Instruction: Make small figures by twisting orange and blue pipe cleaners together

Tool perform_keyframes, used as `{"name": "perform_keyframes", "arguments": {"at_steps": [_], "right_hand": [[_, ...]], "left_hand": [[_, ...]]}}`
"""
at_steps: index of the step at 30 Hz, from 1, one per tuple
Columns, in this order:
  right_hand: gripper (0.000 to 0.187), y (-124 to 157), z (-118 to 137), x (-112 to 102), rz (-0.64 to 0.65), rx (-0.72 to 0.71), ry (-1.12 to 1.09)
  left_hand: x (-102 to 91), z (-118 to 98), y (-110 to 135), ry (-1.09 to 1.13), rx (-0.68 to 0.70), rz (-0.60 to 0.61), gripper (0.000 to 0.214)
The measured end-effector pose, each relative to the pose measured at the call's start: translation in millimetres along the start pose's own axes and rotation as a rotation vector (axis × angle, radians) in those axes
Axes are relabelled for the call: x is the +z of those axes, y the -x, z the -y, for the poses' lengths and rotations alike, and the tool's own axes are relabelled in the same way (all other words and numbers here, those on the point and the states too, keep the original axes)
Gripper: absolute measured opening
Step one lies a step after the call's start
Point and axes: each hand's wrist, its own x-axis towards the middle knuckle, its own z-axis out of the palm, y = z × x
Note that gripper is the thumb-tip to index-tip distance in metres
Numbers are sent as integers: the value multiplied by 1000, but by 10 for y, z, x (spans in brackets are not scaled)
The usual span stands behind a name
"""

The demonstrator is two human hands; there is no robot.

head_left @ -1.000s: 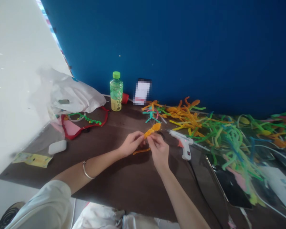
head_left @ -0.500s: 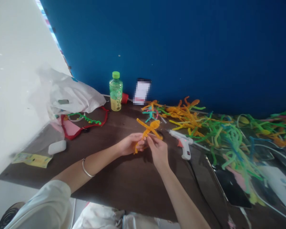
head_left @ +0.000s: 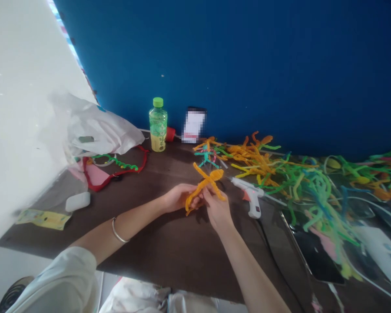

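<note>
Both my hands hold an orange pipe-cleaner figure above the dark wooden table. Its strands cross in a rough X, with one looped end hanging below. My left hand grips it from the left, and a silver bangle circles that wrist. My right hand pinches the strands from the right, its fingers partly hiding the crossing. A white hot glue gun lies just right of my right hand, not touching it.
A heap of orange, green and blue pipe cleaners spreads across the right, over a dark glossy sheet. A small multicoloured pipe-cleaner piece lies ahead. A green-capped bottle, white plastic bag and red-edged felt stand back left against a blue wall.
The orange piece has been raised and turned, and its strands now spread into a crossed shape. The loose strand seen on the table earlier no longer lies there. My hands have shifted slightly around it.
</note>
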Motion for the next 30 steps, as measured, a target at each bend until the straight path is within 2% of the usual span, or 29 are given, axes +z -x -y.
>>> {"name": "perform_keyframes", "arguments": {"at_steps": [2, 5, 7, 10, 12, 16, 21, 23, 27, 30], "right_hand": [[24, -20, -42, -23, -71, -57, 81], [24, -30, -66, -43, -124, -132, 214], [23, -24, -54, -44, -122, -170, 285], [22, -6, -7, -34, -101, -224, 378], [21, 10, 36, -17, -91, -255, 432], [18, 43, 109, 25, -109, -335, 518], [18, 37, 103, 24, -148, -331, 428], [19, 24, 89, 14, -129, -273, 331], [25, 12, 72, 14, -29, -49, 82], [29, 17, 80, 36, 46, 98, -85]], "left_hand": [[27, 37, -3, -252, 238, -180, 25], [48, 80, 18, -708, 515, -356, 31], [47, 100, 32, -914, 621, -430, 29], [43, 109, 36, -1017, 703, -479, 25], [54, 99, 35, -990, 694, -472, 25], [98, 53, 44, -847, 590, -438, 28], [89, 28, 48, -609, 444, -364, 30], [62, 31, 35, -460, 374, -297, 29], [5, 32, 4, -146, 273, -107, 22], [-28, 18, -10, -53, 192, 12, 20]]}}
